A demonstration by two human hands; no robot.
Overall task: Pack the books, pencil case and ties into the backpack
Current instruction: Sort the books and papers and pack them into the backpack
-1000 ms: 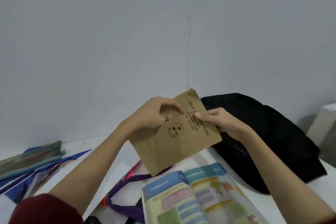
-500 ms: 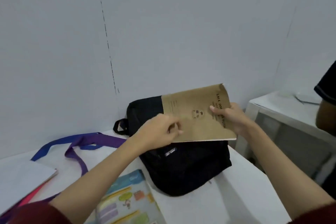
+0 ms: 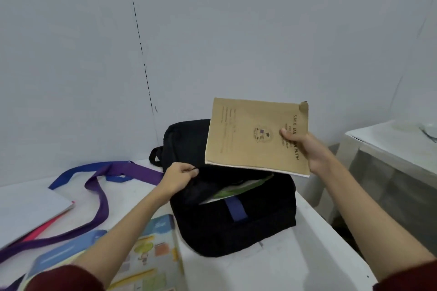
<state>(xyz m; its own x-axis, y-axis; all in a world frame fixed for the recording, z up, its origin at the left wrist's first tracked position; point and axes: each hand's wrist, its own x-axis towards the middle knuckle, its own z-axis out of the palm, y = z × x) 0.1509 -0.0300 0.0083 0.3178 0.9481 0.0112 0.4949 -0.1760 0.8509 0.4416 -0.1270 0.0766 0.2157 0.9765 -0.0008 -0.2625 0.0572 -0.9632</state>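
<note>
Place: plain indoor room, looks like a study or staging corner; exact type can't be told.
Walls: bare pale grey wall (image 3: 236,30), thin dashed seam running down it.
Furniture: white tabletop (image 3: 295,267) against the wall; second white table (image 3: 378,149) to the right.
Contents: school gear — black fabric backpack (image 3: 236,227), brown paper-covered exercise book (image 3: 248,134), colourful printed textbook (image 3: 151,255), purple fabric tie (image 3: 99,205).
</note>
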